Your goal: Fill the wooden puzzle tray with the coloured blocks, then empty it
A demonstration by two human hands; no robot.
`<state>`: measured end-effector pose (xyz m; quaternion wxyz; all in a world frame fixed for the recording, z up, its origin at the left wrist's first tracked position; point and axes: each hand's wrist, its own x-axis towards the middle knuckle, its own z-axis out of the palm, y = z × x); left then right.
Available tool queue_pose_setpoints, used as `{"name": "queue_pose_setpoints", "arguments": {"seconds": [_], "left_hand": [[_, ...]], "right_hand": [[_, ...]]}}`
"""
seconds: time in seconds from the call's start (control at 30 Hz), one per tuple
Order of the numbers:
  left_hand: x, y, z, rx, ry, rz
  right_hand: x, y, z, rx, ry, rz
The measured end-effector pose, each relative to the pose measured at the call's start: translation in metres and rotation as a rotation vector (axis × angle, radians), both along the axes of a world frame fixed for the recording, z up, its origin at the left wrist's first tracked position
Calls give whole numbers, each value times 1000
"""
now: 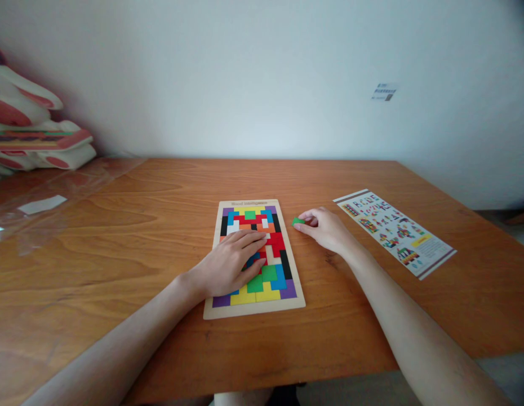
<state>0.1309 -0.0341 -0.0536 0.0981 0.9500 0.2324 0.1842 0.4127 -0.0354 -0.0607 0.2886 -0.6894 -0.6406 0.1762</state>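
Note:
A wooden puzzle board [211,310] lies in the middle of the table, filled with coloured block pieces. My left hand [230,262] rests flat on the pieces, fingers stretched out toward the right. Just right of the board's upper edge, my right hand [325,228] is curled, pinching a small green block [298,221] between thumb and fingertips, close to the tabletop.
A printed instruction sheet [395,231] lies at the right of the wooden table [160,225]. Clear plastic wrapping with a white card [42,204] sits at the left. Folded red-and-white fabric [29,135] is stacked at the far left against the wall.

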Motion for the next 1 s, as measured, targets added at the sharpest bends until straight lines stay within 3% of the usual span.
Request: {"name": "queue_pose_setpoints", "arguments": {"seconds": [0.2,0.53,0.67,0.83,1.0], "left_hand": [[0,0,1,-6,10,4],[1,-1,3,-8,-6,2],[1,-1,3,-13,-11,-1],[-2,1,1,-9,-16,-43],[0,1,4,-64,-169,-36]], "right_hand": [[-3,0,0,-40,119,17],[-14,-5,7,83,250,95],[-26,-13,16,4,429,202],[-40,-21,20,-79,422,367],[-50,-24,21,-86,493,348]]}}
